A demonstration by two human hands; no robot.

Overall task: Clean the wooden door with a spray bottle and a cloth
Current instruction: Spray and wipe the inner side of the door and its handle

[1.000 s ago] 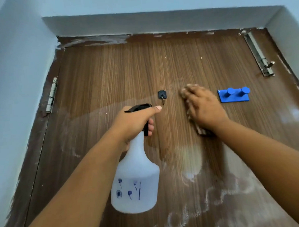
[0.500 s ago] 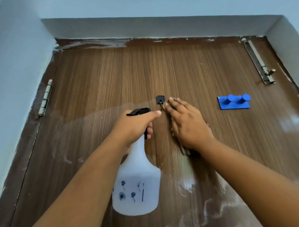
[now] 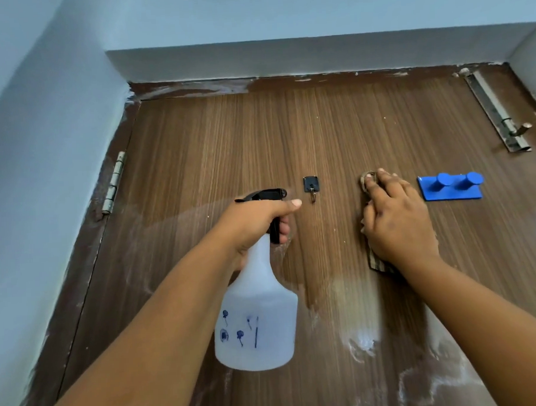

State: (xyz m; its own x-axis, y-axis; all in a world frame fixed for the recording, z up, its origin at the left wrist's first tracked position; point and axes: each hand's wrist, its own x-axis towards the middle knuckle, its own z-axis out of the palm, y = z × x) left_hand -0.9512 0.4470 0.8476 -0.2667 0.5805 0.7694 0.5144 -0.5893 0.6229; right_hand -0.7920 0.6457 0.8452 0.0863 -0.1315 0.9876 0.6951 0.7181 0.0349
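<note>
The brown wooden door (image 3: pixel 227 143) fills the view, with white streaks and wet patches across its lower part. My left hand (image 3: pixel 255 225) grips the neck of a white spray bottle (image 3: pixel 256 320) with a black trigger head, held in front of the door. My right hand (image 3: pixel 396 218) presses a brownish cloth (image 3: pixel 374 261) flat against the door, between a small black hook and a blue hook plate. Most of the cloth is hidden under the hand; only its top and lower edges show.
A small black hook (image 3: pixel 311 185) sits mid-door. A blue double-peg hook plate (image 3: pixel 450 187) is to the right of my right hand. A metal latch bolt (image 3: pixel 499 116) runs at the upper right, a hinge (image 3: pixel 114 183) on the left edge. Pale blue walls frame the door.
My right hand with the cloth slid left towards the black hook, then back right towards the blue hook plate. The left hand and bottle stayed about where they were.
</note>
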